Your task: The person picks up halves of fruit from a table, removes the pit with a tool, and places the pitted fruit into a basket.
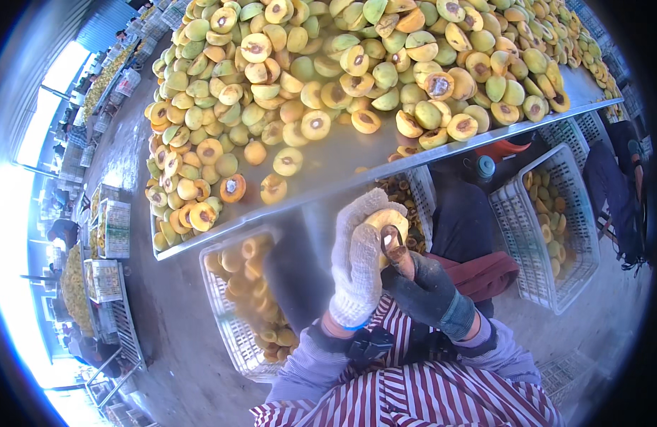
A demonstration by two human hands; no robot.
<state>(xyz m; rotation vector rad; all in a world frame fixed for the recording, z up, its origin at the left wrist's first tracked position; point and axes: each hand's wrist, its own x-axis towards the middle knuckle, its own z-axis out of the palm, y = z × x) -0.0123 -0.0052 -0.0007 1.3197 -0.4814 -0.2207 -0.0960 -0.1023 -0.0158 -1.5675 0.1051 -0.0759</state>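
My left hand (358, 260), in a white knitted glove, is closed around a yellow peach half (387, 219) in front of the table edge. A looped metal pitting tool (392, 242) touches the cut side of the fruit. My right hand (429, 293), in a dark glove with bare fingertips, grips this tool; its handle is hidden in the fist. Beyond my hands, a large heap of yellow and green peach halves (314, 124) covers much of the metal table (328, 183). Many halves show a brown pit or hollow.
A white crate (225, 324) of peach halves stands at my left. Under the table edge, another crate (423, 191) holds small brown pieces. To the right are a third crate (563, 285) with fruit, a blue-lidded container (485, 167) and a person's dark-clothed leg (609, 188).
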